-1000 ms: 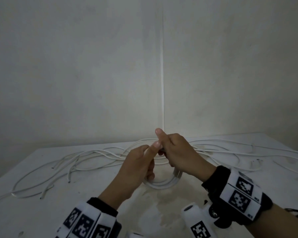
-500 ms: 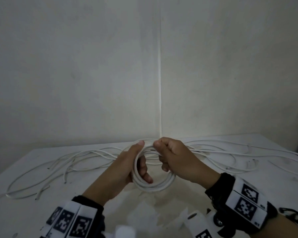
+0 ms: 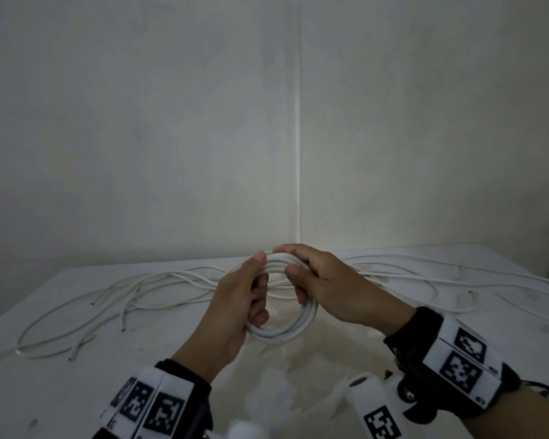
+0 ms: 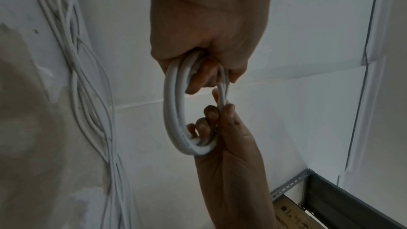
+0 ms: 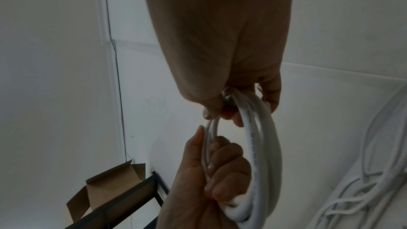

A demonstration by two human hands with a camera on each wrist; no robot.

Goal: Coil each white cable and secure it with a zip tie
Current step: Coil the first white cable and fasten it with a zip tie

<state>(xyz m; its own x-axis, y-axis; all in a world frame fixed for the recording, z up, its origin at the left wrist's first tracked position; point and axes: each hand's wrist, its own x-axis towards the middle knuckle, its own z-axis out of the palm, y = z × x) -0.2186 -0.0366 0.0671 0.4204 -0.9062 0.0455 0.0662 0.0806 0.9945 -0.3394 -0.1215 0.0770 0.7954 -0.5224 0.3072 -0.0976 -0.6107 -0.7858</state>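
Observation:
Both hands hold a coil of white cable (image 3: 282, 332) upright just above the table's middle. My left hand (image 3: 256, 288) has its fingers curled through the ring and its thumb laid on the coil's upper left. My right hand (image 3: 298, 272) grips the top right of the coil with curled fingers. In the left wrist view the coil (image 4: 174, 111) hangs from my left hand (image 4: 204, 76). The right wrist view shows the coil (image 5: 259, 145) under my right hand (image 5: 233, 111). Several turns lie side by side.
Several loose white cables (image 3: 159, 280) sprawl over the white table (image 3: 76, 391) on the left, and more cables (image 3: 425, 274) lie to the right behind the hands. A wall corner rises behind. An open cardboard box (image 5: 105, 189) sits on a dark metal shelf (image 4: 330, 198) off the table.
The hands, earlier pinched together above the hanging coil, have regripped it. My left fingers now pass through the ring, and my right hand has closed over its top.

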